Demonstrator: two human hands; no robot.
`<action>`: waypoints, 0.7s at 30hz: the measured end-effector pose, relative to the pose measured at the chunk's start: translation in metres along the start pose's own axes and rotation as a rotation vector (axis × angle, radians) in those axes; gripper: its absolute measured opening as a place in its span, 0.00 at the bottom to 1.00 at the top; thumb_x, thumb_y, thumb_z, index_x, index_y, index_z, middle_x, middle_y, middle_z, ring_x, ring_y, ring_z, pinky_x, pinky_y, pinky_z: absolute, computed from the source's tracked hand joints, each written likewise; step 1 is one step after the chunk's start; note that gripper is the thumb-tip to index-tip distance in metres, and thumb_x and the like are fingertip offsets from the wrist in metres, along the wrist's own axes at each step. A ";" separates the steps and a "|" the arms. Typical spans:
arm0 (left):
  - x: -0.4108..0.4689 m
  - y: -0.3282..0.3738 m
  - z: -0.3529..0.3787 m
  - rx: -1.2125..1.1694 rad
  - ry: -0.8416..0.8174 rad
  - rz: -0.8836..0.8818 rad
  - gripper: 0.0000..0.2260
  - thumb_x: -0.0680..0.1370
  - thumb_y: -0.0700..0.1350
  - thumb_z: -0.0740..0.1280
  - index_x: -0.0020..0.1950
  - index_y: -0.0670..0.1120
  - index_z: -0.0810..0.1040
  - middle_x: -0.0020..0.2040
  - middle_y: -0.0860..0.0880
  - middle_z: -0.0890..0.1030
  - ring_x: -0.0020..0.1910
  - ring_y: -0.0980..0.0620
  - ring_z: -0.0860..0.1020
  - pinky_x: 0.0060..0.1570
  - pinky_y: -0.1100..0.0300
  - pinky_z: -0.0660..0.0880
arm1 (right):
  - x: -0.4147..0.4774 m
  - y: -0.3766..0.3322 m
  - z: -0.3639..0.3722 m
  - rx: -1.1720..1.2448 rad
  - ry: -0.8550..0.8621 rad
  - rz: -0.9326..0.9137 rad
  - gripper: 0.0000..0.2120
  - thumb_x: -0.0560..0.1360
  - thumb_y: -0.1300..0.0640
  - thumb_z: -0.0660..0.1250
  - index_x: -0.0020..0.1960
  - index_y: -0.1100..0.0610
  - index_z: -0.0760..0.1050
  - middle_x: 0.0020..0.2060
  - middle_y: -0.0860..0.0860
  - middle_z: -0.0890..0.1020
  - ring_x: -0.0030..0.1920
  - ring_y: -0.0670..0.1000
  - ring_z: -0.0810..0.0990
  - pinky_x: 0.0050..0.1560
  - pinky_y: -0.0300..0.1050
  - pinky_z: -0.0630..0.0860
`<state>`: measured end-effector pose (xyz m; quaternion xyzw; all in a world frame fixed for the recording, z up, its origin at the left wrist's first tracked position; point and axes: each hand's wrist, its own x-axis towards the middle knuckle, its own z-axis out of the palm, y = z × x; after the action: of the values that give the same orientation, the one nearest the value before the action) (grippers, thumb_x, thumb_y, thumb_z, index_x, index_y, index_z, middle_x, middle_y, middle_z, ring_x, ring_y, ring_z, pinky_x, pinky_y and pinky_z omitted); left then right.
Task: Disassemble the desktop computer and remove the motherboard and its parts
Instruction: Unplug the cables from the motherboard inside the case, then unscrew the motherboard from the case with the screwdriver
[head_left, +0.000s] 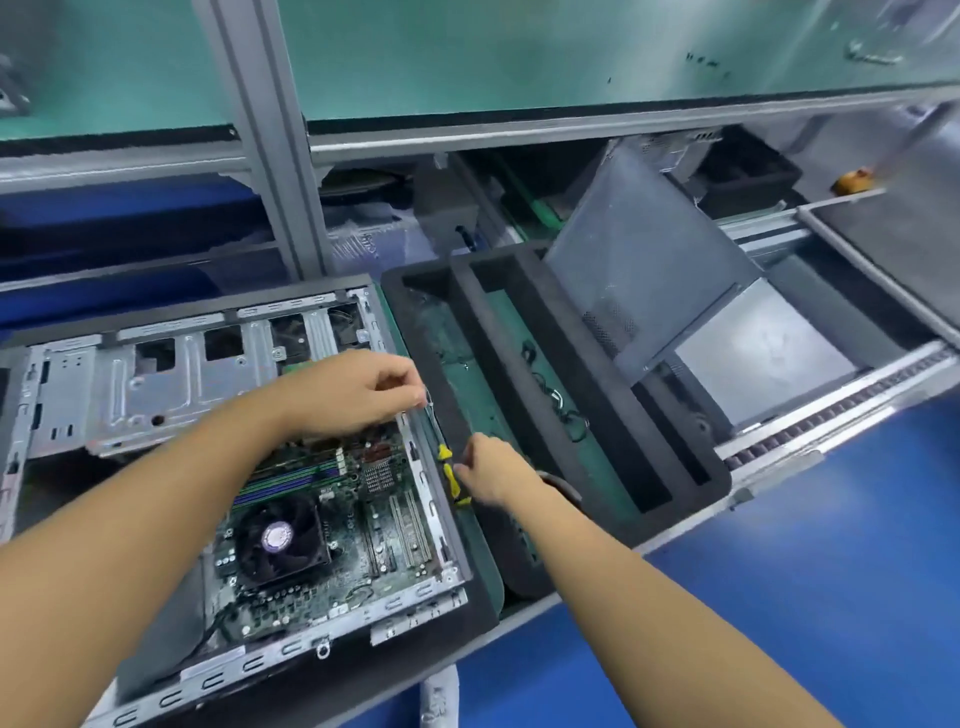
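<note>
Two bare forearms reach in from the bottom edge. The case (130, 384) lies open on its side on the bench. The motherboard (384, 525) is still seated in its near right part, with the black fan (283, 538) on top of it.

The right hand (493, 470) is just outside the case's right wall. Its fingers are curled and grip a yellow piece (450, 480) that lies along that wall; whether this is a tool handle or a cable cannot be told.

The left hand (353, 392) hovers a little farther away, above the board's far end at the same wall. Its fingers are bunched, and the fingertips appear to pinch a thin wire (430, 410) that runs down toward the yellow piece.

Beside the case on the right sits a black foam tray (566, 332) with long compartments, and loose cables (558, 402) lie in the middle one. Beyond the tray, a grey panel (639, 270) leans tilted. Farthest back, a metal post (260, 135) rises to a green shelf (519, 57).
</note>
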<state>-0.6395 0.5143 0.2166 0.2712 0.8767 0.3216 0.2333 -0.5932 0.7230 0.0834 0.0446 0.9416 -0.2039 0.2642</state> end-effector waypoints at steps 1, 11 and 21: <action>0.000 -0.001 0.005 -0.019 0.053 -0.005 0.08 0.81 0.53 0.63 0.47 0.54 0.80 0.35 0.58 0.79 0.31 0.62 0.74 0.33 0.69 0.69 | 0.005 -0.002 0.011 -0.030 -0.011 0.020 0.19 0.79 0.48 0.63 0.61 0.61 0.69 0.61 0.60 0.75 0.62 0.61 0.75 0.59 0.53 0.72; -0.027 -0.040 0.023 -0.113 0.099 -0.111 0.08 0.82 0.51 0.62 0.47 0.52 0.79 0.32 0.56 0.80 0.28 0.62 0.73 0.31 0.69 0.68 | 0.029 -0.004 0.020 -0.114 0.004 0.083 0.13 0.78 0.52 0.65 0.54 0.61 0.69 0.54 0.59 0.79 0.53 0.60 0.79 0.43 0.45 0.69; -0.047 -0.092 0.022 -0.156 0.115 -0.132 0.06 0.82 0.52 0.61 0.50 0.55 0.78 0.35 0.57 0.81 0.29 0.63 0.74 0.32 0.69 0.69 | -0.008 -0.076 -0.082 0.127 0.474 -0.278 0.05 0.76 0.52 0.69 0.46 0.51 0.73 0.41 0.46 0.76 0.41 0.49 0.75 0.36 0.39 0.67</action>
<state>-0.6216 0.4356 0.1493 0.1752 0.8768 0.3878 0.2238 -0.6403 0.6869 0.1788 -0.0218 0.9595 -0.2809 0.0030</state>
